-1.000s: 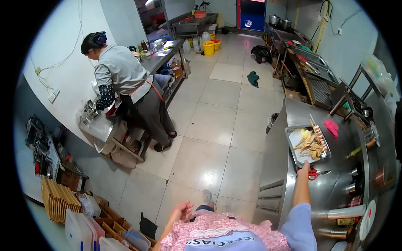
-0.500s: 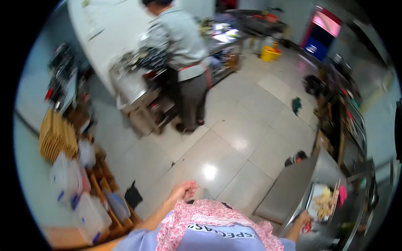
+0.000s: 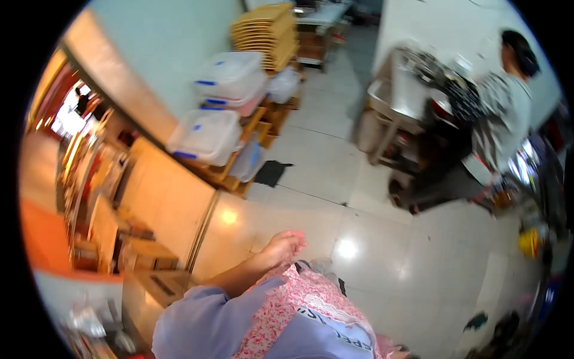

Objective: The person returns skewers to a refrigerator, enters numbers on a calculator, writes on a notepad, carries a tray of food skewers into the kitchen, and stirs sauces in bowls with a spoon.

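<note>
My left hand (image 3: 286,246) is in front of my body, above the tiled floor. Its fingers are loosely bent and slightly blurred, and I see nothing held in them. It is nearest to the pink-flowered apron (image 3: 269,326) that I wear over a pale lilac top (image 3: 197,320). My right hand does not show; the lower right of my body is cut off by the frame's edge.
Lidded plastic boxes (image 3: 206,134) and stacked yellow trays (image 3: 266,33) stand on a wooden rack along the wall. A doorway opens at left, with a cardboard box (image 3: 149,299) near it. Another person (image 3: 502,113) works at a metal table (image 3: 406,99). Black scrap (image 3: 273,173) lies on the floor.
My view has swung left, bringing the doorway into sight and moving the co-worker to the right. My right hand, beside a food tray on the right-hand counter before, has left the view.
</note>
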The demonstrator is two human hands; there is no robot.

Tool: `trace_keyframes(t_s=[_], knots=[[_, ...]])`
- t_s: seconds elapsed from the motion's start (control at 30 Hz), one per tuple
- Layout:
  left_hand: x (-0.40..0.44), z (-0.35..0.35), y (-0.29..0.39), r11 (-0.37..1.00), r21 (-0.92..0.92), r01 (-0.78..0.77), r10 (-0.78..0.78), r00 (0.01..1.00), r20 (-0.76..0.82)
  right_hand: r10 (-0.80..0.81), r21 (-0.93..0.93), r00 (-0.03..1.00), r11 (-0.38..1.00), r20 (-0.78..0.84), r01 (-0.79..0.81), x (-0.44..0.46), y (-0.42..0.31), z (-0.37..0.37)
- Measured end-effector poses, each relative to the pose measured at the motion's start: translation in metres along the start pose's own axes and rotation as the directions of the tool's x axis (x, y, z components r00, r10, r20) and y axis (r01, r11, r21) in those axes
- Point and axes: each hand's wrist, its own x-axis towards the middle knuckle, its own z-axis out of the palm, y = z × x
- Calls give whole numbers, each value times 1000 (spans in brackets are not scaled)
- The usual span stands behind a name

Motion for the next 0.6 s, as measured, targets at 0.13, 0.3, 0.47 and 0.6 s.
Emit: trace_keyframes(t_s=[0.13, 0.3, 0.47, 0.6], knots=[[-56, -36, -31, 993, -108, -48, 25, 978, -209, -462, 645, 826, 746, 322, 166, 139, -50, 116], [-110, -66, -73, 947, -287, -145, 61, 957, -284, -384, 486, 759, 868, 525, 102, 210, -187, 169], [-130, -98, -100, 892, -397, -217, 57, 924, -377, -442, 431, 554, 888, 705, 160, 120, -319, 183], [-144, -148, -80, 845, -450, -287, 78, 900, -428, -661, 627, 56, 732, 748, 267, -39, -408, 177]])
